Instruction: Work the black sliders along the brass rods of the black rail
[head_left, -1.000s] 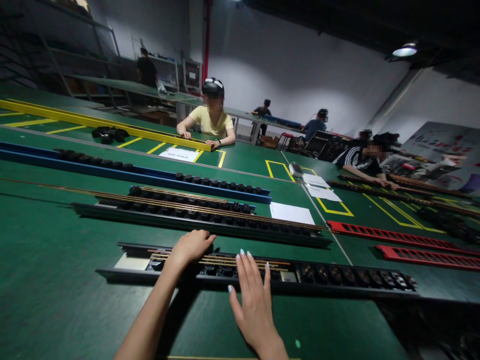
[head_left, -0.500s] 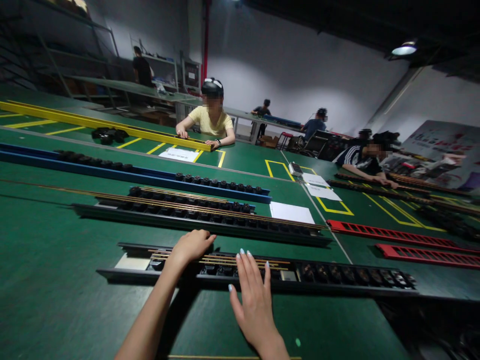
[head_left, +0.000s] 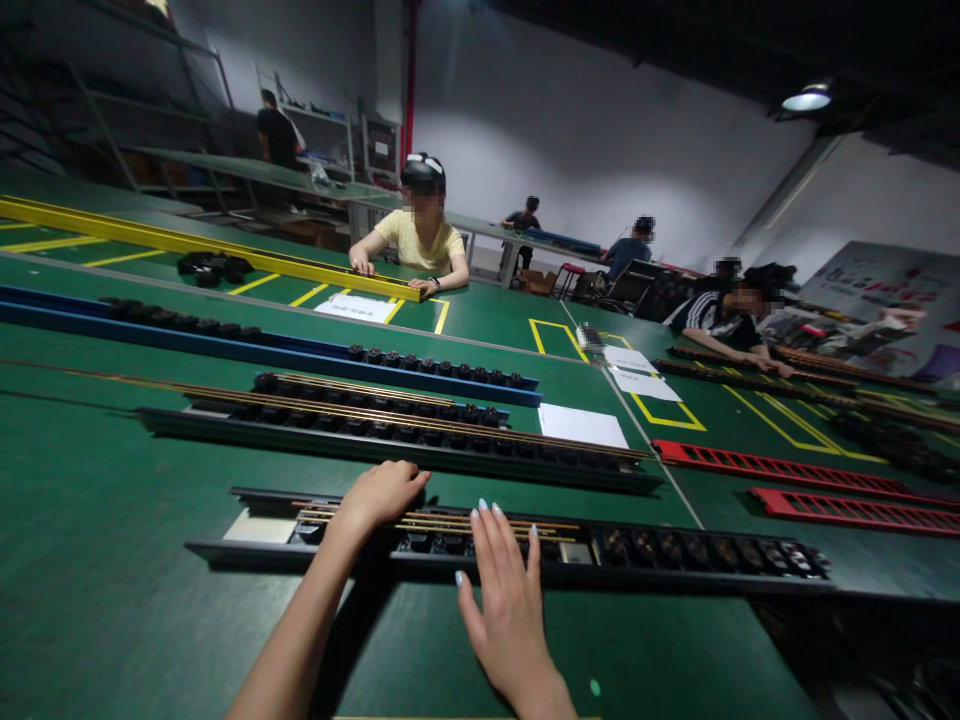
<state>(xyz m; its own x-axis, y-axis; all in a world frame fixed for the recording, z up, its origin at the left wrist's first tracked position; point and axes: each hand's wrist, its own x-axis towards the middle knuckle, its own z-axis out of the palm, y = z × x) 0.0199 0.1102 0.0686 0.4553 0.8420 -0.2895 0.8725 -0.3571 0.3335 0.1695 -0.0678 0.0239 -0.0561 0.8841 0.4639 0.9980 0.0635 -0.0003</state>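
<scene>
A long black channel rail (head_left: 480, 565) lies across the green table in front of me. Several thin brass-coloured rods (head_left: 442, 522) run along its left and middle part, above a row of black blocks (head_left: 675, 550). My left hand (head_left: 384, 492) is bent over the rail's far side, with its fingertips and thumb mostly hidden, so its grip does not show. My right hand (head_left: 506, 590) rests palm down across the near edge, fingers stretched and thumb apart. Its fingertips reach the rods. Pale flat pieces (head_left: 259, 526) sit inside the rail's left end.
Beyond lie another black rail with rods (head_left: 405, 445), a blue rail (head_left: 262, 350), a white sheet (head_left: 583, 426) and red slotted rails (head_left: 780, 468). A co-worker in a yellow top (head_left: 420, 240) touches a yellow rail (head_left: 285, 268). Another person (head_left: 720, 320) leans over rails at right.
The view has shifted very slightly. Both hands keep their places on the black rail, and the rods lie as before.
</scene>
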